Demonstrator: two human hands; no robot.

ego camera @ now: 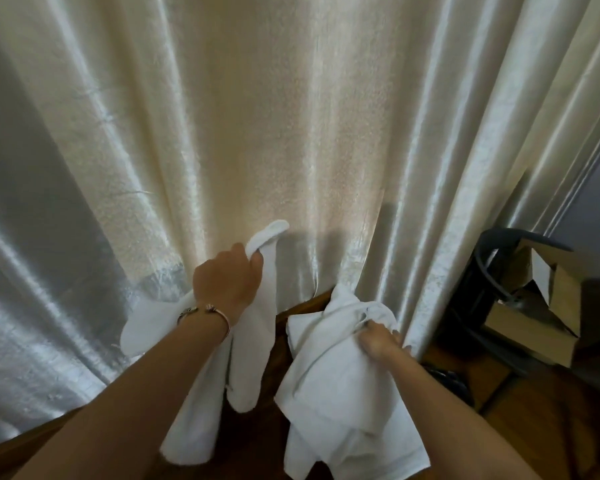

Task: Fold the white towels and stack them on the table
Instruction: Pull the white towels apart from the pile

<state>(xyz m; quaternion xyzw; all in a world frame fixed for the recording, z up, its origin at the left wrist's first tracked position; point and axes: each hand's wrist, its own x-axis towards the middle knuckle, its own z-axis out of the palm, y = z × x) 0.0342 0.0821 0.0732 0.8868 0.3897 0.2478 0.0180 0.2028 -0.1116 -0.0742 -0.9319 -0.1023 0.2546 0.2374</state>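
Note:
My left hand, with a bracelet at the wrist, grips a white towel near its top edge and holds it up in front of the curtain; the cloth hangs down in long folds below my forearm. My right hand grips a second white towel, which lies crumpled over a folded white towel on the dark wooden table. The loose end of that second towel drapes toward me. Most of the table is hidden under the cloth and my arms.
A shiny cream curtain fills the view straight ahead and touches the table's far edge. At the right stand a dark chair and open cardboard boxes on a wooden floor.

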